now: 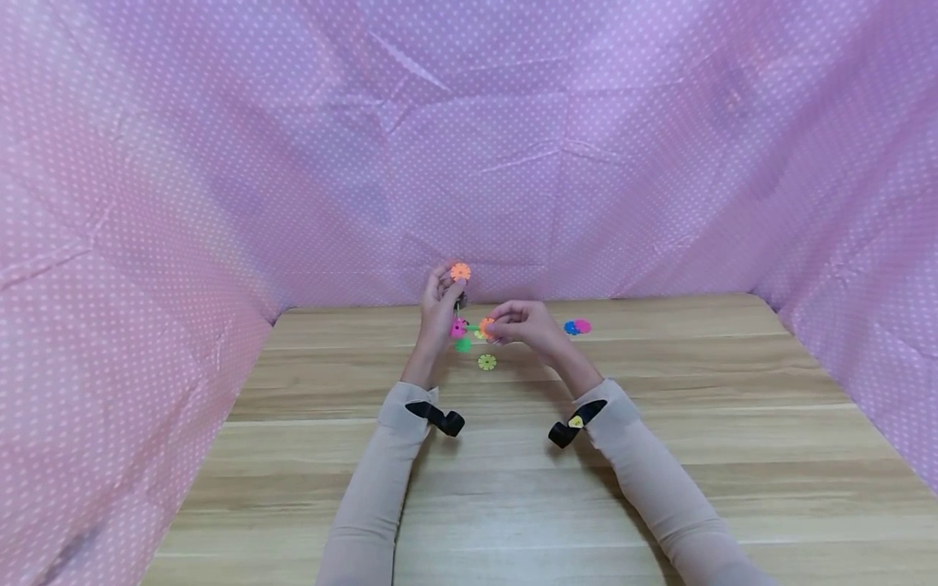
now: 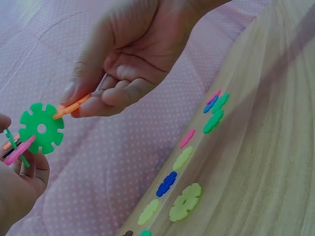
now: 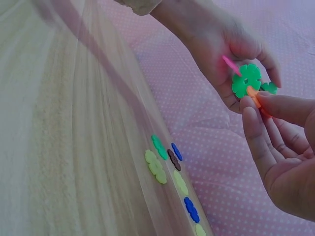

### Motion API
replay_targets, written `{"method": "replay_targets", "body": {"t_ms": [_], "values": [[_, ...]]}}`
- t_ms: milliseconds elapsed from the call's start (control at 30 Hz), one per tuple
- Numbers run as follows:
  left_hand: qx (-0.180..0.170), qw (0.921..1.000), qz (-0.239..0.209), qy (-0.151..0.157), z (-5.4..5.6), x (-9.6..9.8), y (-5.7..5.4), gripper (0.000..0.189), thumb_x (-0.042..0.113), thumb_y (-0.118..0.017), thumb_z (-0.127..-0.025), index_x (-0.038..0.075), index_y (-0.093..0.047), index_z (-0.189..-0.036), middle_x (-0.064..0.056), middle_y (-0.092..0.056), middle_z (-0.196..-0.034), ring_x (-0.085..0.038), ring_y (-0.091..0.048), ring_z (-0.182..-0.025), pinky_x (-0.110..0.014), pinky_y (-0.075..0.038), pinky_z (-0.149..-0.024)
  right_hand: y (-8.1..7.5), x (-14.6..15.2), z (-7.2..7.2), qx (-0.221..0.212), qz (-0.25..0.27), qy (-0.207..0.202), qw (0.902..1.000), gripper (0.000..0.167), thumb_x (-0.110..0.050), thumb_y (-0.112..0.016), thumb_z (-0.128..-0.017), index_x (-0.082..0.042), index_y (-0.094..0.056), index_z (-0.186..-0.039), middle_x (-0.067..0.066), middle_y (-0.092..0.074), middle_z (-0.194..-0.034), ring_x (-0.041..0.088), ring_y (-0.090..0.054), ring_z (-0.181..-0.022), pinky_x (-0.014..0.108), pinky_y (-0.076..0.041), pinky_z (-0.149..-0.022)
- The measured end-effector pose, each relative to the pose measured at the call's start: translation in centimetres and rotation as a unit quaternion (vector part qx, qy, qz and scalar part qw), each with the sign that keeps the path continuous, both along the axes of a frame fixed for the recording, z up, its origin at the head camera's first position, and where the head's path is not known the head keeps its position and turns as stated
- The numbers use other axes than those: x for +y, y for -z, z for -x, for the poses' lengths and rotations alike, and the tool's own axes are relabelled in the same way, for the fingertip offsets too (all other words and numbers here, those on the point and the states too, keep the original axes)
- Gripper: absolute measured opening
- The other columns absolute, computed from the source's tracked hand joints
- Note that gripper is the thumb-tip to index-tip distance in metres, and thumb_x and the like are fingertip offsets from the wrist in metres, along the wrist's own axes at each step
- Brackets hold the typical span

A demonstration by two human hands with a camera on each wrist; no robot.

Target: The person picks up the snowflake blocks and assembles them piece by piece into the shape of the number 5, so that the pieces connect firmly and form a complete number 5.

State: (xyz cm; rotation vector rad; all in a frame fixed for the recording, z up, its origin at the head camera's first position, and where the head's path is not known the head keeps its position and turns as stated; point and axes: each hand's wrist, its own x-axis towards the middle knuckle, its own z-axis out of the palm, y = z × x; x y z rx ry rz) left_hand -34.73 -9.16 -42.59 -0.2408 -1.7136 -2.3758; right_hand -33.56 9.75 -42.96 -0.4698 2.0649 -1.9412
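In the head view, my left hand (image 1: 438,313) holds a joined cluster of notched, flower-shaped interlocking discs. An orange disc (image 1: 460,271) stands at its top, and a pink disc (image 1: 458,328) is lower down. The left wrist view shows a pink disc (image 2: 22,150) meeting a green disc (image 2: 33,120), with more pieces partly hidden by the fingers. My right hand (image 1: 526,325) pinches another orange disc (image 3: 252,94) between thumb and fingers. That orange disc touches the green disc's rim; whether it is fully slotted in, I cannot tell. Both hands are raised above the table's far part.
Loose discs lie along the table's far edge, among them blue (image 2: 166,184), yellow (image 2: 183,158), pink (image 2: 187,138) and brown (image 3: 174,160). A yellow disc (image 1: 481,365) lies nearer me. Pink dotted cloth (image 1: 469,163) hangs behind the wooden table (image 1: 498,505).
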Motion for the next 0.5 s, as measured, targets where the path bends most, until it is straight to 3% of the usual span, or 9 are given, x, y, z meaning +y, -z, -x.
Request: {"method": "replay_targets", "body": {"t_ms": [233,333,400,500], "values": [[-0.005,0.9983,0.054,0.023,-0.17,0.14,0.24,0.051,0.017,-0.052,-0.106,0.009,-0.038,-0.154,0.001,-0.051,-0.101,-0.012,-0.052,-0.087,-0.022,-0.048,-0.078,0.03,-0.06,-0.02,0.005,0.015,0.001,0.9999,0.022,-0.001,-0.071,-0.092,0.010,-0.066,-0.110,-0.004,-0.075,-0.084,0.011,-0.072,-0.076,0.041,-0.064,-0.081],[-0.021,0.9948,0.086,0.051,-0.34,0.04,0.18,0.059,0.018,-0.054,-0.105,0.018,-0.030,-0.159,0.001,-0.052,-0.103,-0.014,-0.054,-0.087,-0.023,-0.049,-0.078,0.06,-0.02,-0.03,0.009,0.016,0.005,0.9998,0.023,-0.001,-0.072,-0.092,0.010,-0.065,-0.111,-0.004,-0.075,-0.083,0.011,-0.072,-0.075,0.049,-0.062,-0.085],[-0.038,0.9918,0.100,0.070,-0.46,-0.07,0.18,0.070,0.016,-0.057,-0.102,0.025,-0.022,-0.162,0.000,-0.054,-0.105,-0.016,-0.054,-0.086,-0.022,-0.047,-0.071,0.00,0.05,-0.07,0.014,0.018,0.009,0.9997,0.023,-0.002,-0.072,-0.092,0.010,-0.065,-0.111,-0.004,-0.075,-0.083,0.012,-0.073,-0.076,0.051,-0.062,-0.087],[-0.049,0.9874,0.114,0.098,-0.64,-0.17,0.13,0.082,0.011,-0.059,-0.099,0.027,-0.011,-0.163,0.000,-0.058,-0.115,-0.018,-0.054,-0.091,-0.021,-0.045,-0.068,-0.19,0.24,-0.13,0.024,0.023,0.018,0.9993,0.024,-0.001,-0.071,-0.093,0.011,-0.064,-0.112,-0.004,-0.075,-0.083,0.016,-0.074,-0.078,0.050,-0.062,-0.086]]}}
